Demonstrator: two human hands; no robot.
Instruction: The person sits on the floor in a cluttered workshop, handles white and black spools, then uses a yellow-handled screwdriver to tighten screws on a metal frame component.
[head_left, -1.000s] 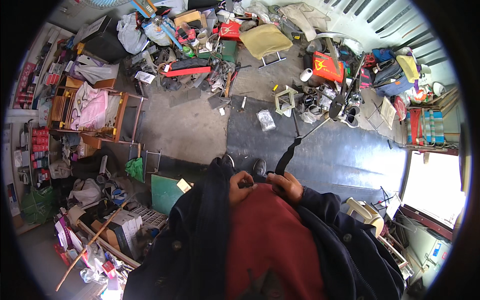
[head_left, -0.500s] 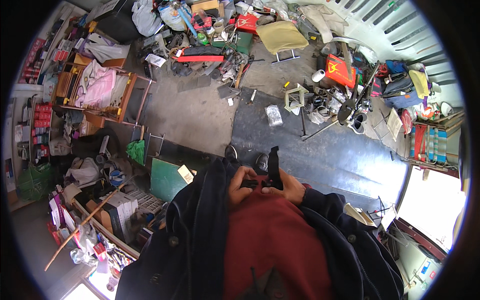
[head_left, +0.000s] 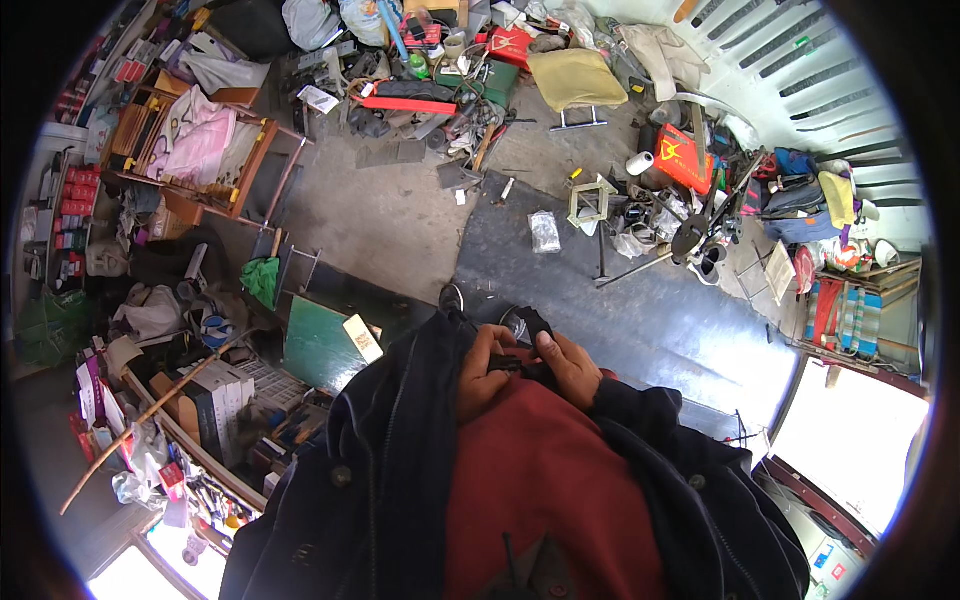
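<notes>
The black strap [head_left: 532, 320] is at the front of your waist, between your two hands, over the hem of your red top [head_left: 545, 470]. Your left hand [head_left: 482, 372] is closed, fingers curled round the strap's darker, bunched part; whether a buckle sits there, you cannot tell. Your right hand [head_left: 572, 368] pinches the strap, thumb uppermost. The held stretch runs crosswise, left to right; the loose end slants forward, away from your belly, and your right hand is nearer to it. Your dark jacket [head_left: 390, 460] hangs open either side. Beyond are your shoe [head_left: 452, 298], the dark mat [head_left: 490, 240] and, leftward, a green board [head_left: 318, 335].
</notes>
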